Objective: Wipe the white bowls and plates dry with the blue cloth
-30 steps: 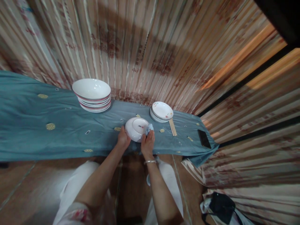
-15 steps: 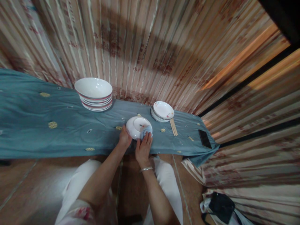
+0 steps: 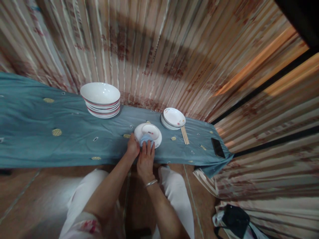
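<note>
Porcelain dish (image 3: 155, 130), glossy white and turned underside up, shows its round foot ring and a small red-and-dark mark in the middle. It is at the near side of the bench (image 3: 74, 142), between a stack of white bowls with red bands (image 3: 101, 99) and a stack of floral saucers (image 3: 173, 118). The left hand (image 3: 133, 146) has its fingers closed on the dish's left edge; the right hand (image 3: 146, 160) holds a crumpled pale-blue rag (image 3: 145, 138) against the underside under its fingers. Teal fabric with yellow motifs covers the bench, bearing chopsticks (image 3: 184, 135) and a dark phone (image 3: 217, 147). Behind hang pleated, pinkish-beige curtains (image 3: 139, 59); below is brown tiled floor (image 3: 32, 199).
</note>
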`<action>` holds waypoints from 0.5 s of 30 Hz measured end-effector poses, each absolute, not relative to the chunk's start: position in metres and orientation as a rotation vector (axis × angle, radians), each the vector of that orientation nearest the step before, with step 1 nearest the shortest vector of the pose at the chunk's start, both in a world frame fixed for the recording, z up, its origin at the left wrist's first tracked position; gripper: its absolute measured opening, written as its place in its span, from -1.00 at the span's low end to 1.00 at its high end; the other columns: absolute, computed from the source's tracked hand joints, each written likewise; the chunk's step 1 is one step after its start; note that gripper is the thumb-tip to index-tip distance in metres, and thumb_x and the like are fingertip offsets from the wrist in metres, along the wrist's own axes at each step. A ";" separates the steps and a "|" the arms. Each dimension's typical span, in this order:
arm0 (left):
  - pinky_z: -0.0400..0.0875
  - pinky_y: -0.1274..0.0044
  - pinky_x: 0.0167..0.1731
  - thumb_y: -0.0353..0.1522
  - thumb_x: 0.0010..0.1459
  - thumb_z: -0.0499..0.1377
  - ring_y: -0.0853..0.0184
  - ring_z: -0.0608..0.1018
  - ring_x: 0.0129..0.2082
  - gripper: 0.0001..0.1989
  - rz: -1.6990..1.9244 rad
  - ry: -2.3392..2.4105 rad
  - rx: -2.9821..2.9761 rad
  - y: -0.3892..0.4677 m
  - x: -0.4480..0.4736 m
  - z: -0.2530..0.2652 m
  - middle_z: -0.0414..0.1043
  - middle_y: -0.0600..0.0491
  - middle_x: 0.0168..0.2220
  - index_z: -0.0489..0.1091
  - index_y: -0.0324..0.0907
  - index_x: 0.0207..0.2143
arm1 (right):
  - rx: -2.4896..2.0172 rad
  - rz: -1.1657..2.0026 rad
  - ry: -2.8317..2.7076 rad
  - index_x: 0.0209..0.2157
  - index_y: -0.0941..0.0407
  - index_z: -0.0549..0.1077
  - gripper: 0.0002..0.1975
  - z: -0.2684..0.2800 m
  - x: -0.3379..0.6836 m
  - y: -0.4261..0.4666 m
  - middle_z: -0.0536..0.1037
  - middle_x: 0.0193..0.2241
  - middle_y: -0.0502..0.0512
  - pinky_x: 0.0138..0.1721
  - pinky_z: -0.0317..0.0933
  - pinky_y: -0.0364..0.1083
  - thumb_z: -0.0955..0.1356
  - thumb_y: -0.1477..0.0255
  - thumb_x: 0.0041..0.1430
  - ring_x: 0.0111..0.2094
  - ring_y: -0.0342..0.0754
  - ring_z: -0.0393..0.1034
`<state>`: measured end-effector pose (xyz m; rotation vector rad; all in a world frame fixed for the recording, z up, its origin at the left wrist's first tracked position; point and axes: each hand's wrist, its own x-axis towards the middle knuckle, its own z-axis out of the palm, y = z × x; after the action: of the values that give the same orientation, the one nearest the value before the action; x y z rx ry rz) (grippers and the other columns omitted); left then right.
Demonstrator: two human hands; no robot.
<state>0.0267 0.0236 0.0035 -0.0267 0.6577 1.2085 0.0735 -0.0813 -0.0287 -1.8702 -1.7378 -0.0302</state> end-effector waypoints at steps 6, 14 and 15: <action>0.56 0.45 -0.12 -0.25 0.40 -0.09 0.22 0.66 -0.20 -0.60 1.205 0.825 -0.073 0.020 0.028 0.014 0.61 -0.06 -0.38 0.47 -0.27 -0.22 | -1.814 -0.031 -1.857 0.26 0.24 0.32 -0.49 -0.020 0.081 -0.067 0.23 0.33 0.31 0.33 0.00 0.26 0.17 0.59 0.30 0.43 0.17 -0.19; 0.55 0.50 -0.13 -0.27 0.38 -0.04 0.29 0.65 -0.24 -0.64 1.236 0.896 -0.084 0.020 0.028 0.010 0.57 -0.03 -0.42 0.44 -0.25 -0.35 | -1.689 0.053 -2.121 0.19 0.20 0.41 -0.58 0.005 0.093 -0.044 0.34 0.28 0.20 0.35 -0.03 0.16 0.21 0.56 0.34 0.40 0.11 -0.07; 0.54 0.50 -0.11 -0.28 0.38 -0.04 0.29 0.65 -0.23 -0.64 1.241 0.893 -0.083 0.020 0.028 0.010 0.58 -0.04 -0.41 0.44 -0.25 -0.34 | -1.676 0.057 -2.146 0.19 0.19 0.40 -0.58 0.007 0.095 -0.041 0.34 0.28 0.19 0.35 -0.03 0.15 0.21 0.56 0.35 0.40 0.10 -0.06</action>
<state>0.0280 0.0203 0.0101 -0.0830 0.8927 1.2414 0.0946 -0.0415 0.0069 -1.6759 -2.1464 0.0572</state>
